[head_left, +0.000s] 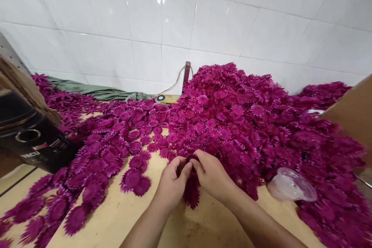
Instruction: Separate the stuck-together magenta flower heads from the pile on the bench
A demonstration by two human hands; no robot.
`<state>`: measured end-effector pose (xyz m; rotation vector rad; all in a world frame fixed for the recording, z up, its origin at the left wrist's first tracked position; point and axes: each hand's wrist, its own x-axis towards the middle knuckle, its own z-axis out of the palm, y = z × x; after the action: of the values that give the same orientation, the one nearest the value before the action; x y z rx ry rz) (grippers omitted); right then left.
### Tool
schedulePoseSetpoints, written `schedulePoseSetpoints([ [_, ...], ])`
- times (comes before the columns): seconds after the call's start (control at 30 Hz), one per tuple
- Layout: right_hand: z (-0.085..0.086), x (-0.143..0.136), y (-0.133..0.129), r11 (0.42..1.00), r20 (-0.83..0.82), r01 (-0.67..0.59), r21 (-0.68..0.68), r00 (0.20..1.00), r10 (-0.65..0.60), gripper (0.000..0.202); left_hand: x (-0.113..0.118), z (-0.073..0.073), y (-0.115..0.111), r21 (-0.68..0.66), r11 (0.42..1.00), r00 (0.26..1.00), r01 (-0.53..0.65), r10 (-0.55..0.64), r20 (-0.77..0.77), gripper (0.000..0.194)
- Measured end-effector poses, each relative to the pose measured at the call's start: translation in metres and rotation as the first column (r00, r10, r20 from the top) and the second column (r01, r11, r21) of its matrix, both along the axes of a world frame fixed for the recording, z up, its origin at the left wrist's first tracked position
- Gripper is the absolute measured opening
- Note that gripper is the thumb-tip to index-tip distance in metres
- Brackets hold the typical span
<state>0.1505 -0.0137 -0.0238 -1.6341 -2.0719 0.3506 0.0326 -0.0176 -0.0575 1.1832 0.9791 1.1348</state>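
Magenta artificial flower pieces lie in a large heap (226, 116) beyond my hands, with more overlapping rows (95, 162) at the left. My left hand (174, 178) is closed, thumb and fingers pinched on a magenta flower piece at the heap's near edge. Beside it, almost touching, my right hand (207, 170) pinches the same dark magenta material between thumb and fingers. Petals (192, 193) hang below and between the two hands. The fingertips partly hide what is held.
A clear plastic tub (291, 186) with whitish contents stands at the right among flowers. A black container (35, 135) is at the left. Green cloth (95, 89) lies along the tiled wall (116, 15). A cardboard panel (351, 112) borders the right side.
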Motion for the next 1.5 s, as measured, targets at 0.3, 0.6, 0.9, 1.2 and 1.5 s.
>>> schedulePoseSetpoints([
  [0.3,-0.006,-0.011,0.016,0.997,-0.133,0.075,-0.014,0.988,-0.076,0.031,-0.001,-0.002,0.003,-0.078,0.997,1.000,-0.013,0.012,-0.012,0.030],
  [0.6,-0.004,-0.010,0.013,0.990,-0.352,-0.129,-0.057,0.931,0.101,0.012,-0.009,0.004,0.007,0.029,0.984,0.982,-0.174,0.175,-0.067,0.025],
  [0.9,0.012,-0.007,0.007,0.956,-0.148,-0.262,0.132,0.948,0.281,0.017,-0.011,0.010,0.006,0.042,0.991,0.992,-0.129,0.129,0.009,0.030],
  [1.2,0.013,-0.011,0.027,0.953,-0.169,0.006,0.302,0.985,0.047,0.014,-0.009,0.016,0.009,0.026,0.990,0.990,-0.137,0.137,0.019,0.026],
  [1.5,0.012,-0.021,0.051,0.931,-0.253,0.092,0.354,0.968,0.001,0.012,-0.004,0.021,0.022,0.016,0.974,0.972,-0.228,0.226,0.066,0.020],
])
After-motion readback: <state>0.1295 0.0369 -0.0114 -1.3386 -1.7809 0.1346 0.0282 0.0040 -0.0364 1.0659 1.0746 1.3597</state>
